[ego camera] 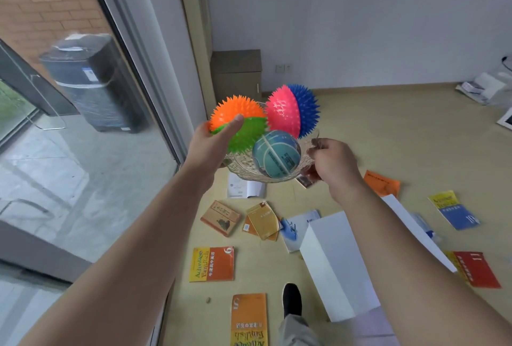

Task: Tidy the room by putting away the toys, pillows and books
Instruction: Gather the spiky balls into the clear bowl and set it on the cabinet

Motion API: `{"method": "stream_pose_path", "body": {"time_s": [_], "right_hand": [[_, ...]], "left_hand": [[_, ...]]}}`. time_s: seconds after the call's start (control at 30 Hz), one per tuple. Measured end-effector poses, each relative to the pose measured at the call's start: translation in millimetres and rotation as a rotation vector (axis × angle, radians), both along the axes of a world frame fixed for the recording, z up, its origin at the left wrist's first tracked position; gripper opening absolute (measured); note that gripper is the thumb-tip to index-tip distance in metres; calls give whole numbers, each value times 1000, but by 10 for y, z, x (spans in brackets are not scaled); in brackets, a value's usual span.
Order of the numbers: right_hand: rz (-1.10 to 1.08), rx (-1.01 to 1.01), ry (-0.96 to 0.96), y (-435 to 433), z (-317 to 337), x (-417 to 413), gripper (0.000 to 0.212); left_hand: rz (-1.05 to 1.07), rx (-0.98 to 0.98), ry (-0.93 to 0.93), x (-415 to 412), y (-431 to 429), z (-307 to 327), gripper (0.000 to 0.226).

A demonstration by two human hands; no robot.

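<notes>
Nearest, one black shoe (291, 300) stands on the wooden floor (388, 138) beside a white box (332, 262). At least ten books lie scattered flat on the floor around it. One is an orange book (249, 318) by the shoe, and another is a yellow-and-orange book (212, 264) just beyond. A brown book (220, 217) lies further on, and a red book (476, 269) lies off to the right.

Both bare forearms reach forward and up over the books, carrying one clear glass bowl (241, 165) in the air between them. The left hand (213, 143) takes the bowl's left side, its thumb laid across the orange-and-green spiky ball (235, 107); that grip holds bowl and ball together. The right hand (332, 165) is curled, its grip a narrow pinch on the bowl's right rim.

Three balls sit in the bowl. The orange-and-green one is at the left, a pink-and-blue spiky ball (291, 110) at the back right, and a smooth teal ball (277, 154) at the front, touching both.

Beyond, one small cabinet (237, 74) stands in the corner against the wall, next to the glass door (83, 124).
</notes>
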State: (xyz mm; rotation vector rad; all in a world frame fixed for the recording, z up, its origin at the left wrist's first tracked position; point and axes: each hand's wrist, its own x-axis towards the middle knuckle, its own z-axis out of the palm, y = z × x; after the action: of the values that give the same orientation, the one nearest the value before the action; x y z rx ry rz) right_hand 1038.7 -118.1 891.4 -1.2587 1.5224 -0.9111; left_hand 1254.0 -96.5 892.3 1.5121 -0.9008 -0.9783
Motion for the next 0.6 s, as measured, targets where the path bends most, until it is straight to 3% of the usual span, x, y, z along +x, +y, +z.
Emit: {"method": "stream_pose_path", "body": {"time_s": [0.37,0.6], "right_hand": [[102,-12,-30,-2185,48,18,37],[133,5,-18,-2999,-31,115,29]], "left_hand": [[156,-19,4,-38,-1938,37,27],[221,14,-26,50,-2711,-7,32]]}}
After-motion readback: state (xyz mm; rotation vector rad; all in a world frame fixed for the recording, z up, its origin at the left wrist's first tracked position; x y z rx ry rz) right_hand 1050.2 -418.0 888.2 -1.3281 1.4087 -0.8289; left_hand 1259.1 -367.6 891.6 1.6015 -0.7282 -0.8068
